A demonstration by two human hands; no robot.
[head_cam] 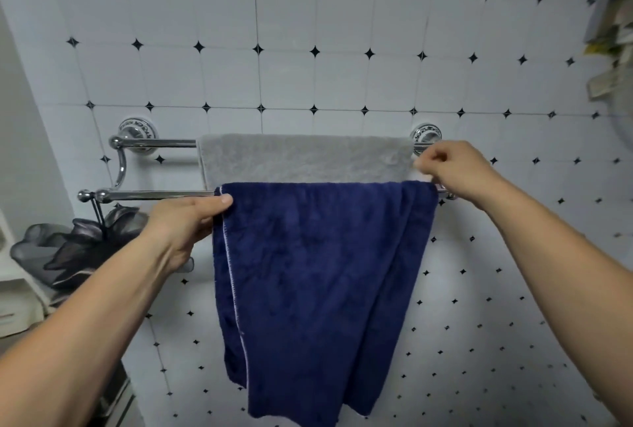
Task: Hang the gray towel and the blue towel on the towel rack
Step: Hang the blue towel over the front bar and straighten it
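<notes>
At far left, a dark mesh bath sponge [78, 245] hangs by a cord from the towel rack [154, 194]; part of it sits behind my forearm. My left hand [185, 221] pinches the left edge of the blue towel [318, 289], thumb on top. The blue towel drapes over the front bar and covers the lower part of the gray towel [305, 159] on the rear bar. My right hand [455, 170] is curled closed at the towels' right corner; I cannot tell which one it grips.

Gray towel [305, 158], navy blue towel [318, 289] with pale edge stitching, shiny chrome rack [154, 194], white wall tiles [342, 77] dotted with black diamonds.
</notes>
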